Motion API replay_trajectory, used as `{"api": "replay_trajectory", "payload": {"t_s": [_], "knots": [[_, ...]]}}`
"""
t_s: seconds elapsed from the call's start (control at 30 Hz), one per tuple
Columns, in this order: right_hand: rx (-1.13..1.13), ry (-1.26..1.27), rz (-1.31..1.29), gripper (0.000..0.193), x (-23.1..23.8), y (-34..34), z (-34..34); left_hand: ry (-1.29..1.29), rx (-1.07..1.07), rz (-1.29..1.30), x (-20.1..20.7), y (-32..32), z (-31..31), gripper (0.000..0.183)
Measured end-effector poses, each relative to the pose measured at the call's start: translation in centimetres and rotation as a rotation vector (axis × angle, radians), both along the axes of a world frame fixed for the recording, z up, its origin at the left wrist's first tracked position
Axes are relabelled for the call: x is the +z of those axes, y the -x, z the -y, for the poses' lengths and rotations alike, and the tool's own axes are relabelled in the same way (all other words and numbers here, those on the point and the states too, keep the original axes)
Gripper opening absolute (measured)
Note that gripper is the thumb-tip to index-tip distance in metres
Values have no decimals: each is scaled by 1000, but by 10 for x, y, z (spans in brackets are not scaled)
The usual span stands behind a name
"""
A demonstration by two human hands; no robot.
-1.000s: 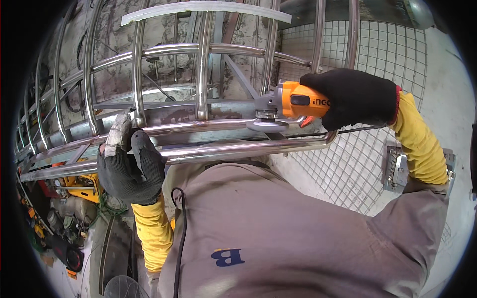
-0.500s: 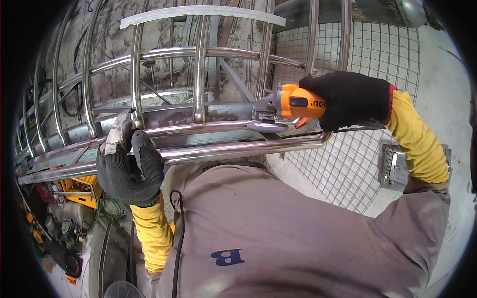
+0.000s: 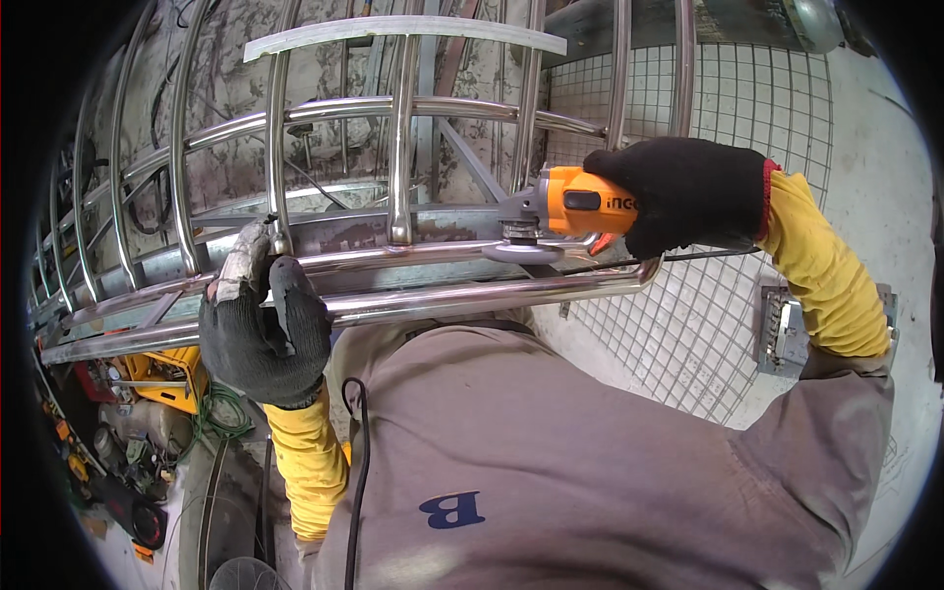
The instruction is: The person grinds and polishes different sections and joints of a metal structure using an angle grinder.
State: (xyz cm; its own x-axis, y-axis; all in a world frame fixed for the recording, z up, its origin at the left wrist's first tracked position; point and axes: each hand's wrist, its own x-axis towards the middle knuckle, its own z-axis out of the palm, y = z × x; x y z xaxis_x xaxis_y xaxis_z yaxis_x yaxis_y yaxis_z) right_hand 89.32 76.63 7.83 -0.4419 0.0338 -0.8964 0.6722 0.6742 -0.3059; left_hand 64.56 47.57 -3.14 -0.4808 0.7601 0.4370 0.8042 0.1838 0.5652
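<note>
My right hand (image 3: pixel 693 197), in a black glove with a red cuff, is wrapped around an orange angle grinder (image 3: pixel 580 200). The grinder's round disc (image 3: pixel 523 254) sits at the upper of two long horizontal rails, near the foot of an upright bar; firm contact is hard to make out. My left hand (image 3: pixel 264 334), in a dark grey glove with pale wrapping on a finger, is curled over the shiny lower tube (image 3: pixel 472 298) of the steel railing. Its fingertips reach toward the upper rail (image 3: pixel 423 254). Yellow sleeves cover both forearms.
Upright bars (image 3: pixel 401 147) of the railing rise ahead, with a flat light strip (image 3: pixel 413 28) across them. Wire mesh (image 3: pixel 678 334) lies at the right, near a metal box (image 3: pixel 782 329). A yellow toolbox (image 3: pixel 167 379) and a green coiled cord (image 3: pixel 224 413) are at lower left. A black cable (image 3: pixel 359 462) hangs against my shirt.
The grinder has shifted slightly left along the rail with my right hand. The left hand keeps its place on the tube, while the whole view moves a little.
</note>
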Motion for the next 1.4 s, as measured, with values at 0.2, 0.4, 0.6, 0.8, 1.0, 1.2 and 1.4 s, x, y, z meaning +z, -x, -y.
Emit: {"api": "replay_trajectory", "payload": {"t_s": [0.2, 0.4, 0.6, 0.8, 1.0, 1.2, 1.4], "knots": [[-50, -2, 26, 61, 4, 4, 3, 14, 10, 30, 1, -4, 0, 24], [-4, -25, 60, 63, 7, 10, 4, 25, 2, 17, 1, -1, 1, 24], [-57, -7, 75, 67, 4, -7, 3, 17, 10, 12, -1, -2, 0, 24], [-22, -47, 117, 68, 7, -12, 4, 24, 8, -13, 3, 0, -1, 22], [-10, -45, 108, 69, 6, -11, 4, -24, 5, 0, -3, 2, -2, 24], [21, -68, 48, 67, 8, -2, 8, -13, 15, 20, 0, 0, -2, 24], [16, -71, 56, 59, 10, 12, 11, -48, 3, 21, -2, -1, -4, 24]]}}
